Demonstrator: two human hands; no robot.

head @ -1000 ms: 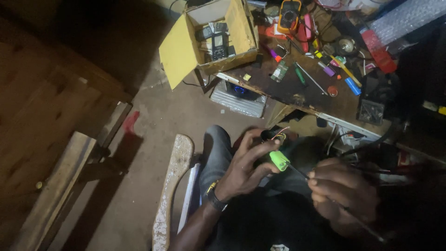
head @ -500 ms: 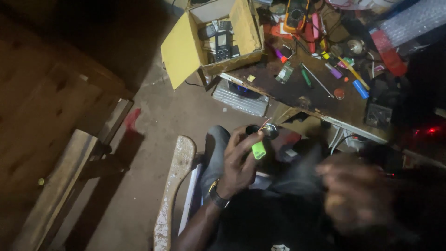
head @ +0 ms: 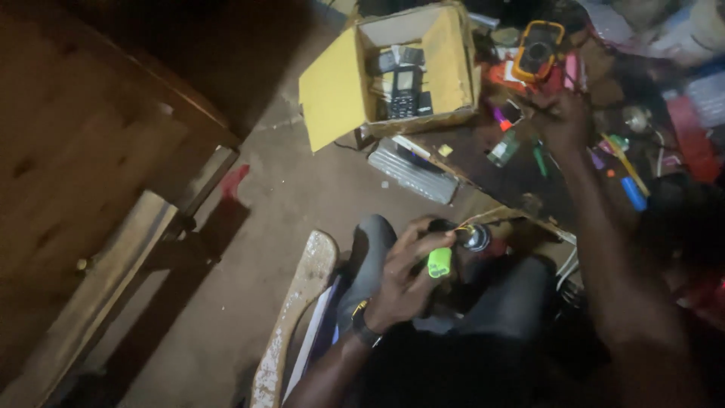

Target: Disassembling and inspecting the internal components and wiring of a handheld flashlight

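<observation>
You hold the small device [head: 462, 240] over your lap, just below the cluttered workbench [head: 521, 170]: your left hand [head: 404, 276] is curled around it and its bright green part [head: 439, 262]. Your right hand [head: 563, 117], arm stretched long across the workbench, is down among the tools near the yellow multimeter [head: 538, 50] (whether it pinches anything, you cannot tell). This looks like a fetch-a-tool step; next calls for a sure pick without disturbing the device.

We are holding a small dark device [head: 461, 236] with a bright green part and wires, above our lap.
</observation>
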